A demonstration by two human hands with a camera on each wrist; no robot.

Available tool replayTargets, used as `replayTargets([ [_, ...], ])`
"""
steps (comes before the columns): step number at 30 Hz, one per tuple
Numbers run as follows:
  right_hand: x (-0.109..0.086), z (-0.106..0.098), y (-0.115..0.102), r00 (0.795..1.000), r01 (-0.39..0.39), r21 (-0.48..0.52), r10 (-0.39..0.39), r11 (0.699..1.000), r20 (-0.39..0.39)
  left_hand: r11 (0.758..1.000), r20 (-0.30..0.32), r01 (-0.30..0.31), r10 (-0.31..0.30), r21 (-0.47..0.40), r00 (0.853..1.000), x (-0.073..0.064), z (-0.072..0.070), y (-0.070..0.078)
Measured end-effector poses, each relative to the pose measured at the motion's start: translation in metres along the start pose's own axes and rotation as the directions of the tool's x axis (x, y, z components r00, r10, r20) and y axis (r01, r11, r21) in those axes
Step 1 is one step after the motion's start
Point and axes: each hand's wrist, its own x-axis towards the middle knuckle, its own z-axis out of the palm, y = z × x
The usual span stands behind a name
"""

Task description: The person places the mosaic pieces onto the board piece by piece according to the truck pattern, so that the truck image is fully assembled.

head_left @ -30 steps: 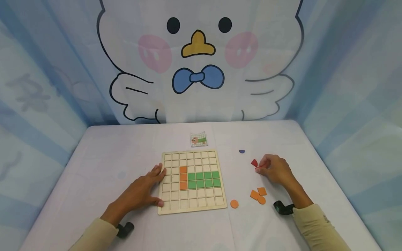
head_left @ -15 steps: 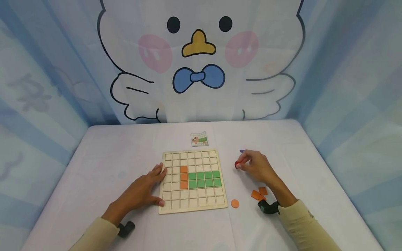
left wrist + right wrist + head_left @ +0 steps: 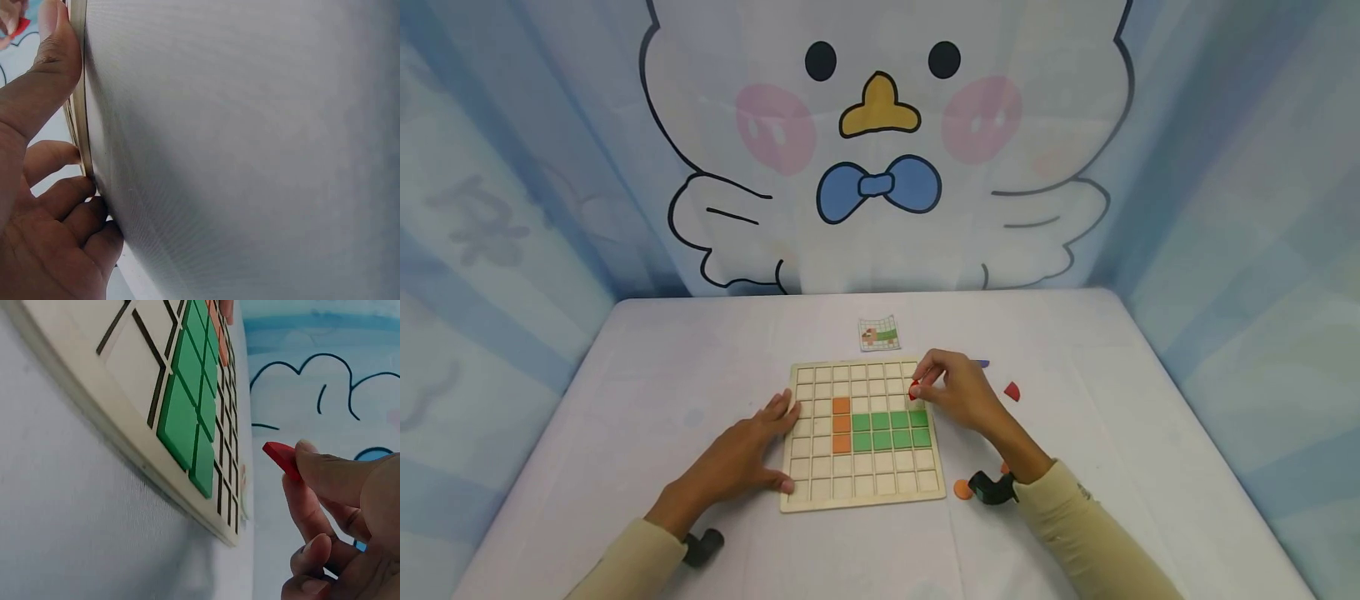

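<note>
My right hand (image 3: 961, 392) pinches a small red piece (image 3: 284, 459) with one curved side between thumb and index finger. It hovers over the upper right part of a wooden grid board (image 3: 885, 483), and the right wrist view has the piece apart from the board. Green square tiles (image 3: 880, 422) fill two rows in the board's middle, beside a column of orange tiles (image 3: 841, 423). At the board's left edge rests my left hand (image 3: 747, 448), fingers spread and thumb near the front corner. In the left wrist view its thumb and fingertips (image 3: 82, 187) touch the board's side.
Behind the board lies a small pattern card (image 3: 878, 333). Right of the board are a blue-purple piece (image 3: 982, 363), partly hidden, and a red quarter-circle piece (image 3: 1012, 391). An orange disc (image 3: 962, 490) sits near the right wrist camera (image 3: 992, 488), which hides other orange pieces.
My right hand has picked up a red piece from the right side and carried it left to above the board. The other red piece stays on the table. My left hand holds its place.
</note>
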Motion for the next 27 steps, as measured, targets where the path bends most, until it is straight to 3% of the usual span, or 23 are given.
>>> replayTargets([
  [14, 0.025, 0.052, -0.038, 0.984, 0.087, 0.036, -0.091, 0.996, 0.151, 1.0, 0.012, 0.015, -0.015, 0.002, 1.0, -0.001, -0.002, 0.002],
  [27, 0.045, 0.093, -0.062, 0.976, 0.119, -0.032, -0.111, 0.992, 0.189, 1.0, 0.005, -0.019, 0.019, 0.003, 1.0, 0.0, -0.002, 0.0],
])
